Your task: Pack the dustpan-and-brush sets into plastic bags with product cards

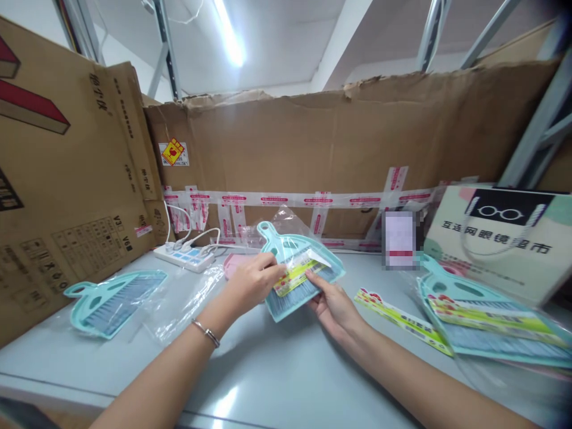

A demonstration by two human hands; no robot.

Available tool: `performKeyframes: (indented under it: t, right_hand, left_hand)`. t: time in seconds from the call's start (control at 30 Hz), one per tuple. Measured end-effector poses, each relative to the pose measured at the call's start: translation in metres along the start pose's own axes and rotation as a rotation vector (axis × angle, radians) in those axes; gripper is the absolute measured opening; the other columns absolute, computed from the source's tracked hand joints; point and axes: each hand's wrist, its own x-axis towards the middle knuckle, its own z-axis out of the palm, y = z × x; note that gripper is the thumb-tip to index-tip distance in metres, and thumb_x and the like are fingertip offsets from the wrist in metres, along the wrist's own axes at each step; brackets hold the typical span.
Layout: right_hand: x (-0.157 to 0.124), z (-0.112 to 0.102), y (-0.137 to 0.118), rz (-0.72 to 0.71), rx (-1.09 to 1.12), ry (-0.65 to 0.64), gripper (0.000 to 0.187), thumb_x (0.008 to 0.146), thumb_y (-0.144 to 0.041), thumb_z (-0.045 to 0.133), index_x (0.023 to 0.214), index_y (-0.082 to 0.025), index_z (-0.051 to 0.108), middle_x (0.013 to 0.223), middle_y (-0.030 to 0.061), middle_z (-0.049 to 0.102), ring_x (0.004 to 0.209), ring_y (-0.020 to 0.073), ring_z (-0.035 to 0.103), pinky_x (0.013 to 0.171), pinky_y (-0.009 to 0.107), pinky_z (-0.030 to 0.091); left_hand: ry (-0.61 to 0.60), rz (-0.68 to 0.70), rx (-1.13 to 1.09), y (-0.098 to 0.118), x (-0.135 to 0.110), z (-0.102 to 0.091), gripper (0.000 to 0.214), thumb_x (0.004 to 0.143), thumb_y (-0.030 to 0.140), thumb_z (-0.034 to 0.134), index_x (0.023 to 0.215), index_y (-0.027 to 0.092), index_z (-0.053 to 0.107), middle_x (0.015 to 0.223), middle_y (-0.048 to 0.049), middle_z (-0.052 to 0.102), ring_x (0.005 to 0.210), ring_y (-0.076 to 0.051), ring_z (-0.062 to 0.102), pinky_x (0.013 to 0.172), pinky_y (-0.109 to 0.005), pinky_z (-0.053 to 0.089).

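In front of me a mint-green dustpan with a grey-bristled brush is raised slightly above the table, handle pointing away. A green and yellow label card lies across the brush. Clear plastic film shows behind the dustpan. My left hand is closed, fingers pinching at the card's left end and the dustpan's left side; its fingertips are partly hidden. My right hand grips the lower right edge, thumb on top by the card and fingers underneath.
Another dustpan set rests at left beside a crumpled plastic bag. Bagged sets and a loose label card lie right. A power strip, pink item, paper bag and cardboard stand behind.
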Motion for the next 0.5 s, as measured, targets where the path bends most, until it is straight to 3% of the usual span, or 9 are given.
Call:
performKeyframes:
  t: [0.07, 0.1, 0.17, 0.2, 0.27, 0.3, 0.37, 0.5]
  right_hand:
    - [0.002, -0.001, -0.004, -0.006, 0.023, 0.008, 0.017, 0.069, -0.016, 0.067, 0.086, -0.014, 0.063, 0.071, 0.0041, 0.071, 0.062, 0.0192, 0.066, 0.063, 0.034, 0.057]
    - [0.003, -0.001, -0.006, -0.010, 0.034, 0.006, 0.017, 0.070, -0.016, 0.066, 0.087, -0.014, 0.063, 0.072, 0.0044, 0.071, 0.064, 0.0198, 0.067, 0.064, 0.035, 0.057]
    - [0.004, -0.001, -0.008, -0.033, 0.064, 0.021, 0.019, 0.070, -0.016, 0.066, 0.089, -0.016, 0.063, 0.075, 0.0043, 0.071, 0.068, 0.0208, 0.067, 0.065, 0.035, 0.057]
    - [0.004, -0.001, -0.009, -0.048, 0.082, 0.032, 0.021, 0.070, -0.015, 0.066, 0.090, -0.016, 0.063, 0.076, 0.0041, 0.071, 0.071, 0.0209, 0.067, 0.066, 0.034, 0.057]
    - [0.003, 0.000, -0.008, -0.074, 0.108, 0.039, 0.024, 0.068, -0.014, 0.067, 0.092, -0.017, 0.063, 0.079, 0.0035, 0.072, 0.075, 0.0209, 0.067, 0.067, 0.033, 0.057]
    - [0.003, 0.000, -0.007, -0.077, 0.107, 0.030, 0.026, 0.067, -0.015, 0.068, 0.092, -0.017, 0.063, 0.079, 0.0035, 0.072, 0.076, 0.0211, 0.067, 0.067, 0.033, 0.057]
    - [0.003, -0.001, -0.005, -0.054, 0.072, -0.007, 0.028, 0.066, -0.018, 0.070, 0.092, -0.017, 0.062, 0.079, 0.0043, 0.071, 0.075, 0.0219, 0.067, 0.065, 0.034, 0.057]
    - [0.014, -0.011, -0.005, -0.106, -0.029, 0.067, 0.032, 0.062, -0.025, 0.074, 0.089, -0.017, 0.061, 0.075, 0.0030, 0.071, 0.068, 0.0188, 0.066, 0.058, 0.029, 0.056]
  left_hand:
    - [0.165, -0.060, -0.044, 0.000, 0.001, -0.002, 0.023, 0.083, 0.030, 0.050, 0.102, 0.023, 0.063, 0.092, -0.0075, 0.058, 0.087, -0.020, 0.053, 0.080, -0.034, 0.042]
    - [0.280, -0.128, -0.078, 0.000, 0.001, -0.003, 0.033, 0.080, 0.033, 0.056, 0.111, 0.023, 0.058, 0.104, -0.0091, 0.055, 0.100, -0.023, 0.051, 0.088, -0.038, 0.039]
    - [0.461, -0.364, -0.208, 0.001, 0.002, 0.000, 0.065, 0.070, 0.039, 0.067, 0.128, 0.022, 0.041, 0.128, -0.0133, 0.041, 0.118, -0.028, 0.039, 0.099, -0.044, 0.031]
    - [0.470, -0.522, -0.330, 0.002, 0.002, 0.002, 0.078, 0.067, 0.043, 0.069, 0.133, 0.020, 0.033, 0.133, -0.0158, 0.035, 0.121, -0.030, 0.037, 0.099, -0.046, 0.031]
    - [0.306, -0.795, -0.691, 0.006, 0.003, 0.010, 0.084, 0.067, 0.047, 0.068, 0.135, 0.018, 0.027, 0.133, -0.0195, 0.038, 0.114, -0.031, 0.046, 0.090, -0.046, 0.041]
    - [0.185, -0.865, -0.890, 0.008, 0.003, 0.014, 0.080, 0.068, 0.047, 0.067, 0.132, 0.018, 0.030, 0.129, -0.0197, 0.043, 0.108, -0.031, 0.051, 0.084, -0.045, 0.045]
    - [0.031, -0.874, -1.203, 0.014, 0.002, 0.021, 0.065, 0.068, 0.042, 0.068, 0.123, 0.017, 0.042, 0.120, -0.0172, 0.055, 0.100, -0.029, 0.058, 0.078, -0.040, 0.049]
    - [0.105, -0.836, -1.364, 0.018, 0.001, 0.025, 0.050, 0.063, 0.029, 0.074, 0.106, 0.016, 0.052, 0.111, -0.0126, 0.062, 0.094, -0.023, 0.061, 0.077, -0.033, 0.050]
